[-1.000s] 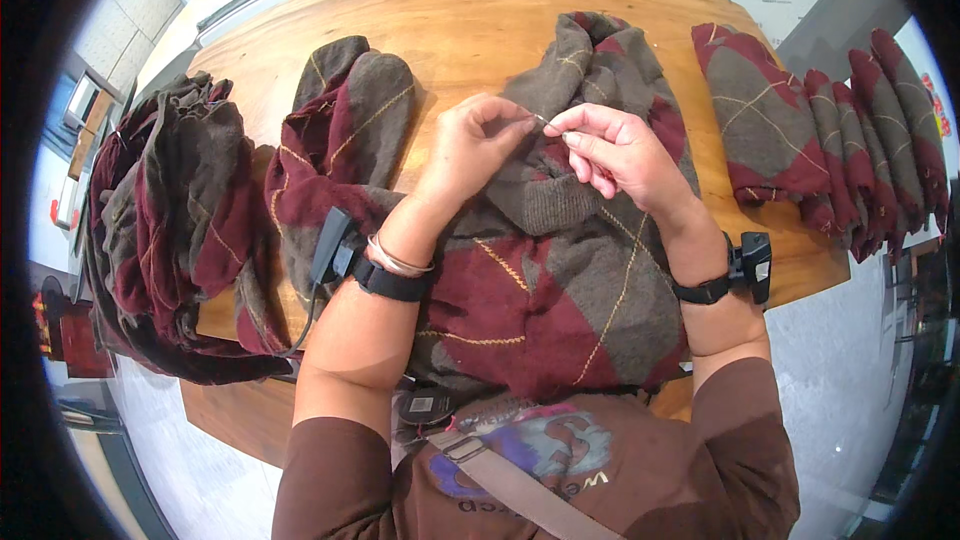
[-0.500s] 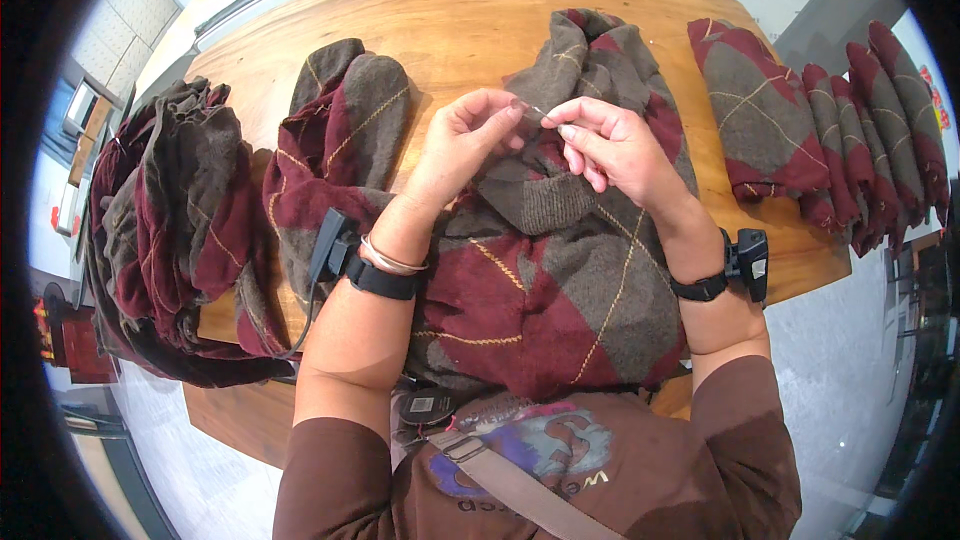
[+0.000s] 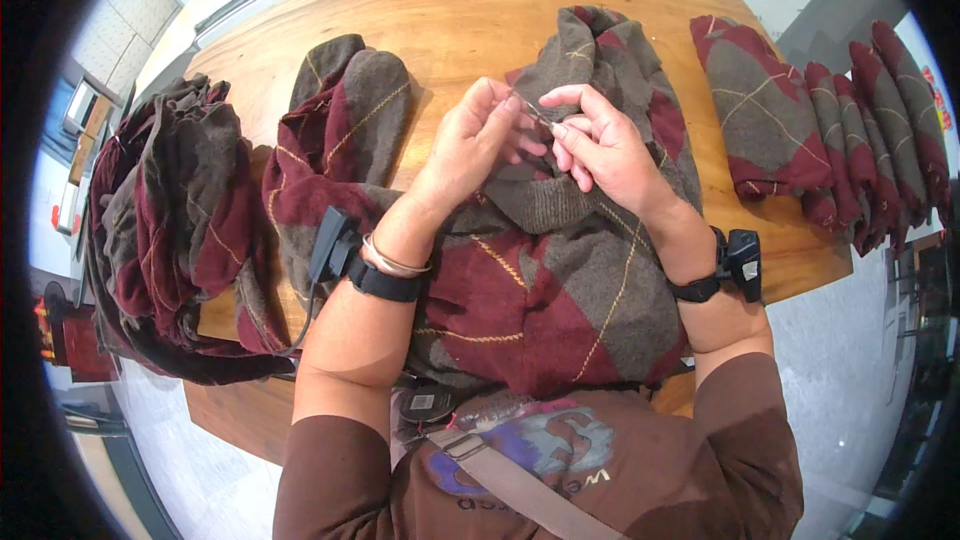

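An argyle sweater (image 3: 560, 310) in burgundy and grey-brown with yellow lines lies in front of me, its ribbed collar (image 3: 545, 202) towards the far side. Above that collar my left hand (image 3: 478, 132) pinches one end of a thin, needle-like piece (image 3: 541, 116) between thumb and index finger. The other end meets the thumb of my right hand (image 3: 605, 148), whose fingers are curled and whose index finger arches above the thumb. Whether a thread runs from the piece is too fine to tell. Neither hand touches the collar visibly.
A loose heap of similar knitwear (image 3: 180, 230) hangs over the table's left edge. Part of a knit garment (image 3: 360, 120) lies beside my left forearm. Folded argyle knits (image 3: 765, 115) stand in a row at the right end of the wooden table (image 3: 450, 15).
My right index finger has lifted away from the thumb. The left hand has shifted slightly up, and more of the thin piece shows between the hands. The sweater stays about where it was.
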Action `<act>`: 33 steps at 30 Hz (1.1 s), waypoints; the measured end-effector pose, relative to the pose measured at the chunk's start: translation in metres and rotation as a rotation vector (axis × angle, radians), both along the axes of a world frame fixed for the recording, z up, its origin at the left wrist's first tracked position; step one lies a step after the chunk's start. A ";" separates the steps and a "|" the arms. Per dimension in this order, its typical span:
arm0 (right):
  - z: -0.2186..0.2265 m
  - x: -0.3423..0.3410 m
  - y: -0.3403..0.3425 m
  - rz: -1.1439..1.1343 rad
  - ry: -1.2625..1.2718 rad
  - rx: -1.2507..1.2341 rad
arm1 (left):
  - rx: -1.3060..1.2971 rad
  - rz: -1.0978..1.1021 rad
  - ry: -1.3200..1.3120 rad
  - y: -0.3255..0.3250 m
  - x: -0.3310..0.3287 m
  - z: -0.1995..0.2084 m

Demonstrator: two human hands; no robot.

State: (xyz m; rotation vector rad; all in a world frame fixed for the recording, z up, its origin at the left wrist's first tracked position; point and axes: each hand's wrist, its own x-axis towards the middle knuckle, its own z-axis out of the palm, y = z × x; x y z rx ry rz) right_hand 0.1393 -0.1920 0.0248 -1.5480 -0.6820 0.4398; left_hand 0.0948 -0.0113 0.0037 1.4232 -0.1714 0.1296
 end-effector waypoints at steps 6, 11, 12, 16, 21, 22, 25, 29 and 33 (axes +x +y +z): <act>-0.002 0.003 -0.001 0.023 0.091 0.009 | 0.223 0.088 -0.069 -0.005 -0.002 -0.001; 0.001 0.001 -0.003 0.055 0.107 -0.046 | 0.375 0.145 -0.126 -0.008 -0.006 0.007; 0.001 0.001 -0.003 0.064 0.101 -0.061 | 0.386 0.175 -0.123 -0.007 -0.006 0.008; 0.003 -0.001 -0.002 0.074 0.075 -0.075 | 0.378 0.211 -0.110 -0.006 -0.006 0.009; 0.003 -0.001 -0.003 0.086 0.065 -0.092 | 0.420 0.233 -0.119 -0.005 -0.006 0.010; 0.004 -0.001 -0.003 0.087 0.066 -0.094 | 0.422 0.242 -0.108 -0.005 -0.006 0.010; 0.006 -0.003 -0.005 0.087 0.036 -0.115 | 0.419 0.247 -0.105 -0.004 -0.005 0.009; 0.010 -0.004 -0.006 0.064 0.029 -0.139 | 0.399 0.248 -0.103 -0.003 -0.002 0.005; 0.012 -0.002 -0.009 0.067 -0.017 -0.183 | 0.382 0.264 -0.089 -0.003 -0.001 0.005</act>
